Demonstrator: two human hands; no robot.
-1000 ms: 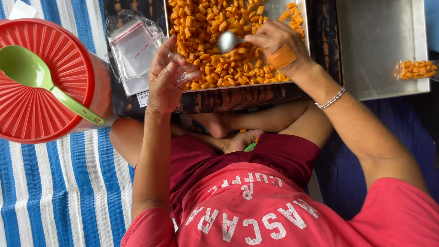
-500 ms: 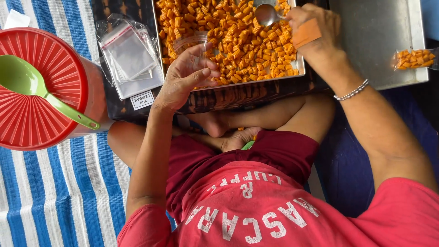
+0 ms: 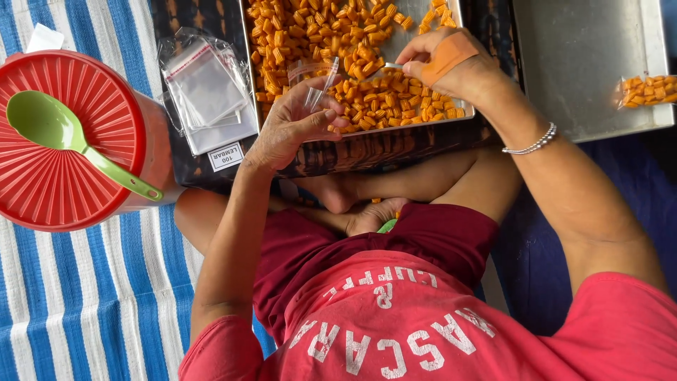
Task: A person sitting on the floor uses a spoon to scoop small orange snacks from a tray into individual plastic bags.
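Orange ridged snack pieces [image 3: 331, 35] fill a shallow metal tray [image 3: 462, 63] at the top of the view; the left hand [image 3: 293, 127] sits at the tray's near edge, fingers curled and pinching a small clear plastic bag [image 3: 314, 77] that stands just above its fingertips, over the snacks; the right hand [image 3: 444, 63] hovers over the tray's right part, fingers pressed together around a thin handle whose bowl is hidden, so the utensil cannot be told; a tan plaster crosses the back of that hand, and a silver bracelet [image 3: 529, 144] circles the wrist. The two hands are near each other, the bag between them. Left of the tray, touching its edge, lies a stack of empty clear bags [image 3: 208, 92]; further left stands a red lidded tub [image 3: 63, 141] with a green spoon [image 3: 70, 141] resting on top. Right of the tray, a second metal tray [image 3: 585, 63] holds one filled bag [image 3: 649, 90] at its far right edge, the rest bare.
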